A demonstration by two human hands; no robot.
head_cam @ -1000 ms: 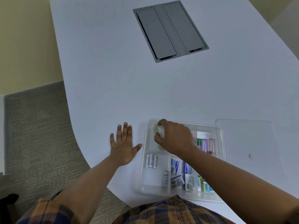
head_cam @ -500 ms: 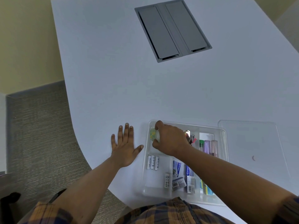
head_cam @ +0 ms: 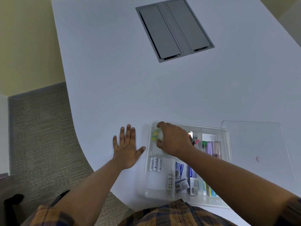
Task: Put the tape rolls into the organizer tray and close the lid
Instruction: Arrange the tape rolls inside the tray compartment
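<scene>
Right hand (head_cam: 174,141) pinches a tape roll (head_cam: 156,136) in the organizer tray (head_cam: 227,160)'s ten-o'clock compartment, left hand (head_cam: 126,149) spread flat — next: release, then fetch the lid (head_cam: 254,144) at three o'clock.

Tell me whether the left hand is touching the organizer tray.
Apart. The head view shows the left hand flat on the table, with a strip of bare tabletop between its thumb and the organizer tray.
</scene>
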